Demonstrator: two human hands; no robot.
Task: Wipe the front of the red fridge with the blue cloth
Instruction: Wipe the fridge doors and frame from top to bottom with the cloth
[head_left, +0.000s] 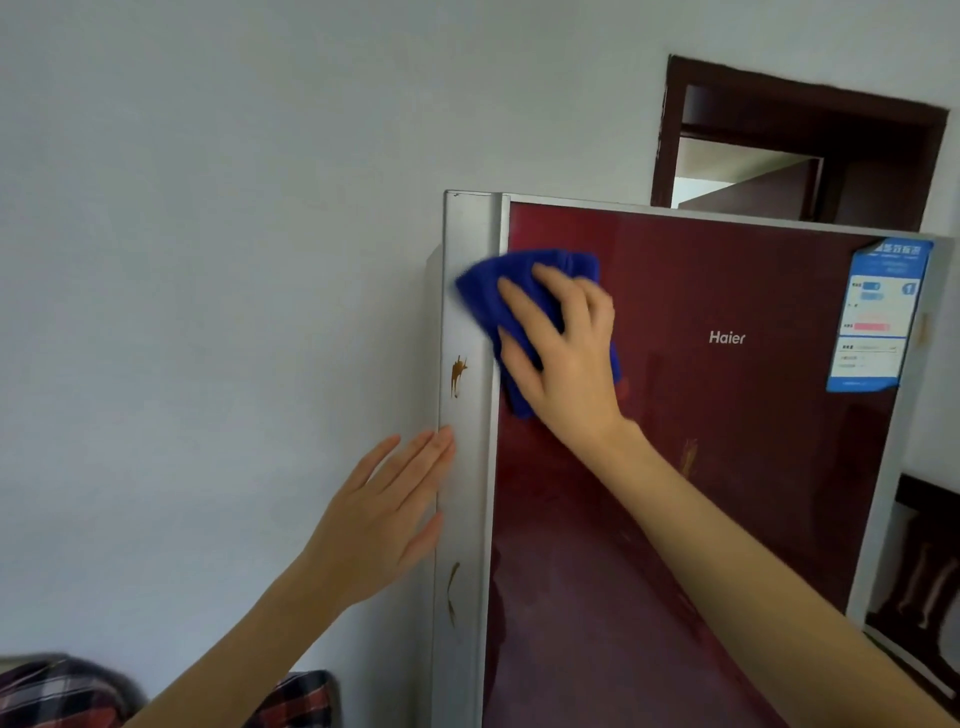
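Note:
The red fridge (727, 467) stands in front of me, its glossy dark red door framed in silver and marked with a white brand name. A blue cloth (498, 291) is pressed flat against the door's upper left corner and overlaps the silver edge strip. My right hand (566, 353) lies spread on the cloth and holds it against the door. My left hand (384, 519) rests flat, fingers together, on the fridge's silver left side at mid height and holds nothing.
Rust-brown marks (458, 374) stain the silver side strip above and below my left hand. A blue and white label (872, 317) sticks to the door's upper right. A white wall (208, 260) lies to the left, a dark doorway (800, 150) behind, and plaid fabric (62, 696) at bottom left.

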